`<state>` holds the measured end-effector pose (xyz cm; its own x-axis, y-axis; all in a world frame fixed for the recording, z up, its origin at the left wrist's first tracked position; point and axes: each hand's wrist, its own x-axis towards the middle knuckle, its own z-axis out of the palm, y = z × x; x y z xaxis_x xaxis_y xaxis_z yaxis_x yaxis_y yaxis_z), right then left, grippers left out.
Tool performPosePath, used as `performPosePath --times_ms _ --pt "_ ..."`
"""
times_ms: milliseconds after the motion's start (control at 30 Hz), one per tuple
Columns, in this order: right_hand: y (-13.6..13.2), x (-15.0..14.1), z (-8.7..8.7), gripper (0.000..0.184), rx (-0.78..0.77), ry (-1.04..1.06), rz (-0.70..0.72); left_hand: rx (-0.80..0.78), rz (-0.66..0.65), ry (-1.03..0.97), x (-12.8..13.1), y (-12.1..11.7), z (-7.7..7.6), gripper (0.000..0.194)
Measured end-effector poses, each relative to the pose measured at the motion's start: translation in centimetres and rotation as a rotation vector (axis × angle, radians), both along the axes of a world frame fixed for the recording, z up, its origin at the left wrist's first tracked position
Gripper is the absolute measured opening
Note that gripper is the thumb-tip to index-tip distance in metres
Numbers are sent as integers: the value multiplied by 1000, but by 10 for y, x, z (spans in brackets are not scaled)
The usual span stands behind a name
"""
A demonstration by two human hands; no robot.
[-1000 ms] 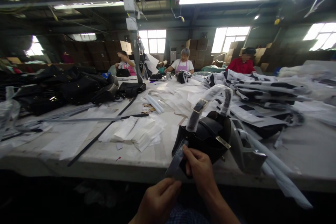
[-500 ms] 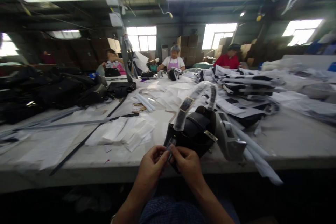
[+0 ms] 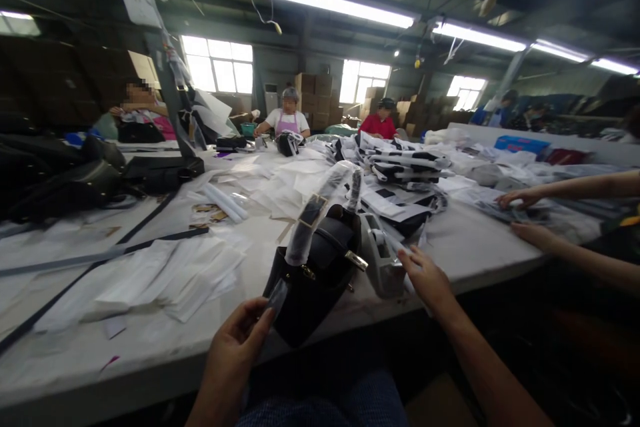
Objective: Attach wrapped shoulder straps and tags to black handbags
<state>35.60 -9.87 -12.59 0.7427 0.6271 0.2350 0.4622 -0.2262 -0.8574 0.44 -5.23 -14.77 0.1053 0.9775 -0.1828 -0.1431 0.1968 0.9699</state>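
A black handbag (image 3: 320,293) stands near the table's front edge, its raised handle (image 3: 313,210) wrapped in clear plastic. My left hand (image 3: 240,333) is closed in a pinch at the bag's left side, on a small strap end covered in clear film (image 3: 278,295). Gold-coloured hardware (image 3: 356,260) shows on the bag's right side. Just right of the bag is a grey tape dispenser (image 3: 387,277). At its front end is my right hand (image 3: 425,280), fingers stretched out and apart; whether they touch tape there is too small to tell.
White paper sheets (image 3: 165,273) lie left of the bag. Black bags (image 3: 60,177) are heaped at far left, wrapped pieces (image 3: 405,163) stacked behind. A co-worker's hands (image 3: 525,197) work at the right. Several people sit across the table (image 3: 480,247).
My right hand has left the strap end and moved right to the tape dispenser. My left hand keeps its pinch. The view has turned right, bringing a co-worker's arms into sight.
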Motion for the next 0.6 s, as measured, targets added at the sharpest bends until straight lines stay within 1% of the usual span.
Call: performPosePath --times_ms 100,233,367,500,600 --pt "12 8 -2 25 -16 124 69 21 29 5 2 1 -3 51" --pt "15 2 1 35 61 268 119 53 78 -3 3 0 -3 50" --pt "4 -5 9 41 131 345 122 62 104 -14 4 -2 -3 47" --pt "-13 -13 19 42 174 364 86 50 102 -18 5 -2 -2 47" --pt "-26 -22 17 43 151 422 88 34 113 -2 6 -1 -1 48"
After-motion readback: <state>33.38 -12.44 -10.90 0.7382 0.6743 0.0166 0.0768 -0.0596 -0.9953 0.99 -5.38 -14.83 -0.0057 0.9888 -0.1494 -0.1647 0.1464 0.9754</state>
